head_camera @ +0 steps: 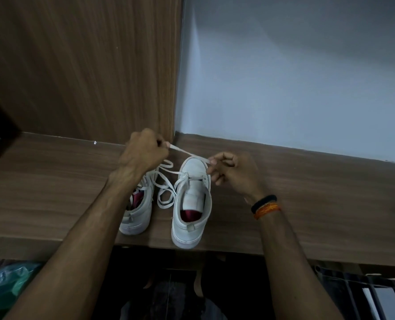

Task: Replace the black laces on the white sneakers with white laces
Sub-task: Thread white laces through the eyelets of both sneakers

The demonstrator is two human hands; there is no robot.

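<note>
Head view: my left hand [143, 150] and right hand [228, 169] pinch a limp, light white lace [187, 153] taut above the right sneaker [191, 199] on the counter [307, 192]; best gripped near its tips.

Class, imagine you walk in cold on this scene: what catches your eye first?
Two hands, the left hand and the right hand, pinch a white lace stretched taut above the toe of the right sneaker. It stands beside the left sneaker at the front edge of a wooden shelf, with loose lace loops between them.
</note>
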